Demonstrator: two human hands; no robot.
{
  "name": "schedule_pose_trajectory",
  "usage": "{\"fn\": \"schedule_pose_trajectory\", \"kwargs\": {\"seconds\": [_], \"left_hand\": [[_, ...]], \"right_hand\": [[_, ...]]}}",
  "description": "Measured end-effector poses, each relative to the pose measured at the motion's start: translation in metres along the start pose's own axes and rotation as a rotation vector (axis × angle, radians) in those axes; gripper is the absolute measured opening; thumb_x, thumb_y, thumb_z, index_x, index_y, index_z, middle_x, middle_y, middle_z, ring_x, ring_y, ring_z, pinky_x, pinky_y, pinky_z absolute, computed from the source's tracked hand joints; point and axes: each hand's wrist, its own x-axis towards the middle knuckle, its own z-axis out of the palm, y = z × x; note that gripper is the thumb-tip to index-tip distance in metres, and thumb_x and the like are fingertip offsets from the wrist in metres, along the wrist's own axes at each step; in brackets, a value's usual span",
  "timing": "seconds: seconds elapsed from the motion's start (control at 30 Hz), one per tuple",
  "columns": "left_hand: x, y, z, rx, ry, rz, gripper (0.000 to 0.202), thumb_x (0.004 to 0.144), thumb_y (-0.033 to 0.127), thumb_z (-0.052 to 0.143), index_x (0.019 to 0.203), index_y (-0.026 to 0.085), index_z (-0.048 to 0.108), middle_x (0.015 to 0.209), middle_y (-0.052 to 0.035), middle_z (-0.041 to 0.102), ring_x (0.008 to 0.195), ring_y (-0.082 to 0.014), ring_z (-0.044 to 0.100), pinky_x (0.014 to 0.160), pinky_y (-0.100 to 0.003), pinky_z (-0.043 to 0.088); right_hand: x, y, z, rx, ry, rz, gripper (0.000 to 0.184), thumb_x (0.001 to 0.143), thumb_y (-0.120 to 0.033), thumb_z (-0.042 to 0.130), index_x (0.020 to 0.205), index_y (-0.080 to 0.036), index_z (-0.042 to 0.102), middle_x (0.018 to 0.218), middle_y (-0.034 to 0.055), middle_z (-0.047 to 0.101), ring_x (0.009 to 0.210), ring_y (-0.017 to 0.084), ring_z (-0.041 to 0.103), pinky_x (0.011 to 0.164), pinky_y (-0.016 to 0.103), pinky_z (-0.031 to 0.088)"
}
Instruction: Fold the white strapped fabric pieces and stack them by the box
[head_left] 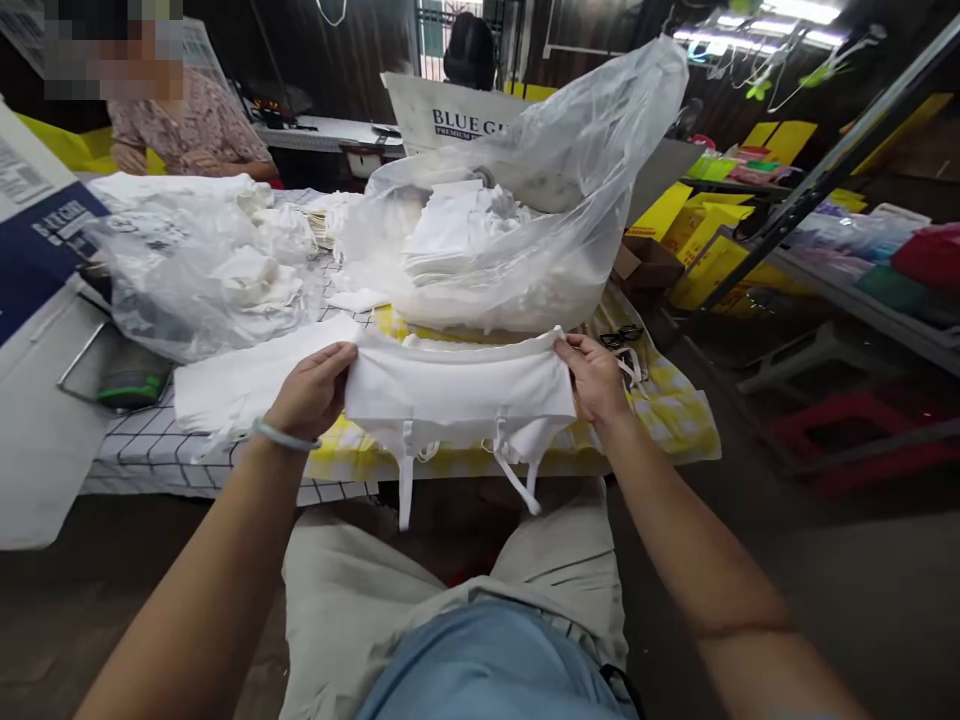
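Observation:
A white garment (457, 390) with thin straps hanging off its lower edge lies stretched across the near edge of the table (150, 450). My left hand (311, 392), with a band on the wrist, pinches the garment's left end. My right hand (596, 378) grips its right end. Both hands hold it taut between them, above my lap. Just behind it stands a large clear plastic bag (525, 200) filled with folded white garments.
A second clear bag (202, 280) of white cloth lies at the left on the checked tablecloth. A flat white piece (240, 385) lies beside my left hand. A person sits at the far left behind the table. Black scissors (621, 336) rest near my right hand. Shelves with coloured packets stand at the right.

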Motion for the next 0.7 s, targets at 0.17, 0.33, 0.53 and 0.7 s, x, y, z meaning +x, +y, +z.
{"fn": "schedule_pose_trajectory", "kwargs": {"seconds": [0.17, 0.33, 0.53, 0.7], "left_hand": [[0.091, -0.049, 0.024, 0.179, 0.132, -0.229, 0.016, 0.058, 0.016, 0.071, 0.068, 0.013, 0.058, 0.054, 0.0017, 0.054, 0.048, -0.0096, 0.050, 0.047, -0.021, 0.041], [0.115, -0.076, 0.018, 0.274, 0.140, -0.299, 0.034, 0.046, 0.014, 0.076, 0.077, 0.013, 0.061, 0.056, 0.0008, 0.059, 0.046, -0.0110, 0.052, 0.045, -0.022, 0.038], [0.119, -0.076, 0.012, 0.264, 0.172, -0.200, 0.043, 0.041, 0.013, 0.073, 0.082, 0.015, 0.061, 0.057, 0.0040, 0.059, 0.046, -0.0090, 0.051, 0.046, -0.020, 0.036], [0.125, -0.076, 0.014, 0.245, 0.189, -0.174, 0.043, 0.042, 0.011, 0.072, 0.084, 0.014, 0.061, 0.062, 0.0033, 0.060, 0.054, -0.0095, 0.054, 0.052, -0.022, 0.043]], "right_hand": [[0.079, 0.072, -0.004, -0.409, 0.087, 0.070, 0.021, 0.071, -0.037, 0.063, 0.079, -0.017, 0.059, 0.071, 0.0004, 0.065, 0.067, 0.015, 0.061, 0.070, 0.029, 0.050], [0.102, 0.110, -0.016, -0.524, 0.025, 0.132, 0.022, 0.064, -0.023, 0.065, 0.085, -0.017, 0.061, 0.067, -0.0013, 0.063, 0.060, 0.014, 0.057, 0.061, 0.026, 0.046], [0.106, 0.118, -0.021, -0.568, 0.022, 0.057, 0.031, 0.069, -0.020, 0.058, 0.100, -0.018, 0.061, 0.078, 0.0014, 0.066, 0.066, 0.015, 0.059, 0.064, 0.027, 0.048], [0.109, 0.121, -0.015, -0.786, 0.073, -0.086, 0.028, 0.074, -0.019, 0.055, 0.101, -0.018, 0.064, 0.083, 0.0058, 0.068, 0.073, 0.019, 0.061, 0.076, 0.034, 0.050]]}}
